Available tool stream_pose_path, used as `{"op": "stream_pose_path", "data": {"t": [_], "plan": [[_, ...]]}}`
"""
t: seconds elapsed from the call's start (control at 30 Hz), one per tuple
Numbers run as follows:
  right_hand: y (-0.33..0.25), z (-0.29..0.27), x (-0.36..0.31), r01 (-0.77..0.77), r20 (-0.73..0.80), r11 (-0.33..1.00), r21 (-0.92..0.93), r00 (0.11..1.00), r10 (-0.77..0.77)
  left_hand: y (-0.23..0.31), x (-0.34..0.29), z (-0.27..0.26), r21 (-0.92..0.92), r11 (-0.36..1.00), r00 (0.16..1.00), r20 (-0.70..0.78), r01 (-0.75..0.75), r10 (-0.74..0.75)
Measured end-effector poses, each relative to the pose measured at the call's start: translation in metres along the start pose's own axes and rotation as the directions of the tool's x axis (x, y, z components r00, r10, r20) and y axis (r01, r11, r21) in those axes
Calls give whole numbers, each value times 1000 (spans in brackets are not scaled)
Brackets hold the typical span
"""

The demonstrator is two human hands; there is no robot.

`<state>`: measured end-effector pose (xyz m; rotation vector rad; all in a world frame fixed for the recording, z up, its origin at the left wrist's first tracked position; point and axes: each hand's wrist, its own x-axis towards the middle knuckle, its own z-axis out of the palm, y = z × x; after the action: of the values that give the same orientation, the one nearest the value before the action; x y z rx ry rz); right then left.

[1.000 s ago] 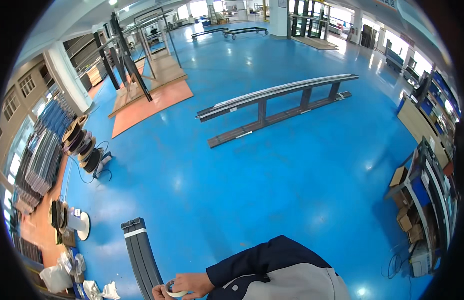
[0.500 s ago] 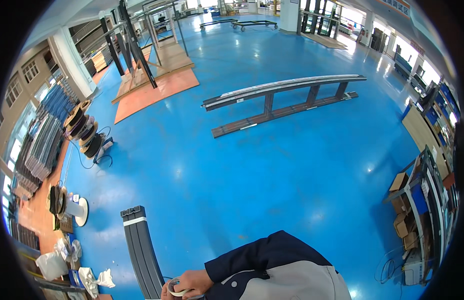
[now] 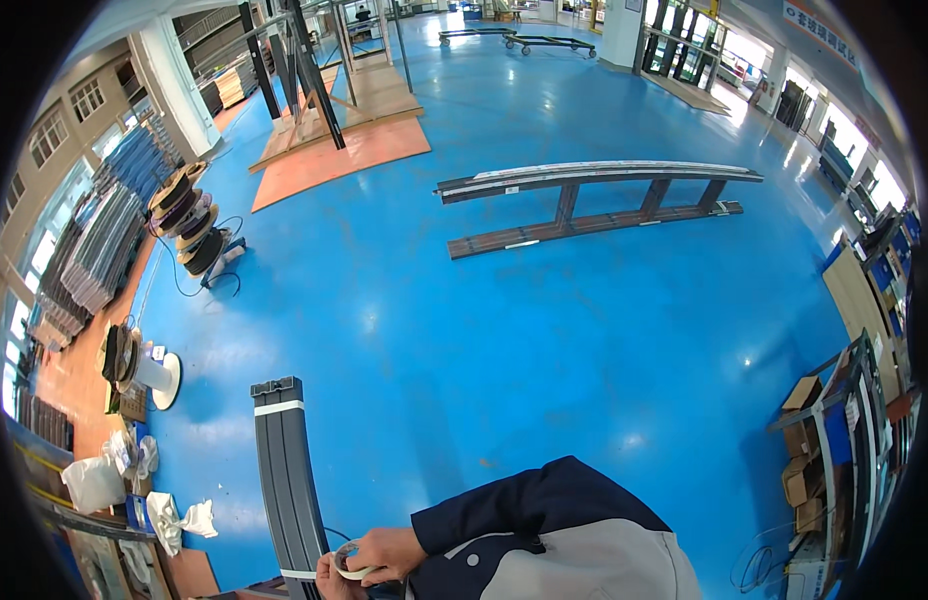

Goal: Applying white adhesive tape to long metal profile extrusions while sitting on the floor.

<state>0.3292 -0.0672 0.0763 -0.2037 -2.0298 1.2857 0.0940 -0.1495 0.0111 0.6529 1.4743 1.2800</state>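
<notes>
A bundle of long dark-grey profiles point(image 3: 284, 465) stretches away from me at the lower left. White tape bands wrap it near its far end and beside my hands. My right hand point(image 3: 392, 553) is closed around a whitish roll of tape point(image 3: 350, 562), close to the bundle's right side. Right against the roll and the bundle's edge is my left hand point(image 3: 334, 582), its fingers bent together. What those fingers pinch is hidden, and the lower edge cuts off part of this hand.
Dark profiles on a rack point(image 3: 599, 205) stand ahead on the blue floor. Cable spools point(image 3: 189, 225) and a white reel point(image 3: 166, 380) sit at the left, with white bags point(image 3: 94, 484) nearer. A shelf with cardboard boxes point(image 3: 802, 455) lines the right side.
The view has shifted, so the bundle shows more of its near length and a second white band appears beside my hands. Both hands stay together at the tape roll.
</notes>
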Motion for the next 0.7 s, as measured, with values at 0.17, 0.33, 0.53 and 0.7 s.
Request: {"op": "stream_pose_path", "data": {"t": [0.17, 0.33, 0.53, 0.7], "plan": [[-23, 1, 14, -179, 86, 984, 5, 980, 178, 0, 6, -7, 131, 985, 967, -217, -108, 135], [3, 27, 15, -180, -70, 983, -27, 982, 177, 21, 23, -50, 149, 985, 857, -492, -90, 152], [3, 52, 46, -132, -7, 987, 94, 991, 133, -19, 102, -244, 184, 982, 848, -512, -44, 134], [19, 70, 69, -195, 218, 981, 8, 958, 188, -47, 118, -273, 130, 989, 981, -170, -77, 98]]}}
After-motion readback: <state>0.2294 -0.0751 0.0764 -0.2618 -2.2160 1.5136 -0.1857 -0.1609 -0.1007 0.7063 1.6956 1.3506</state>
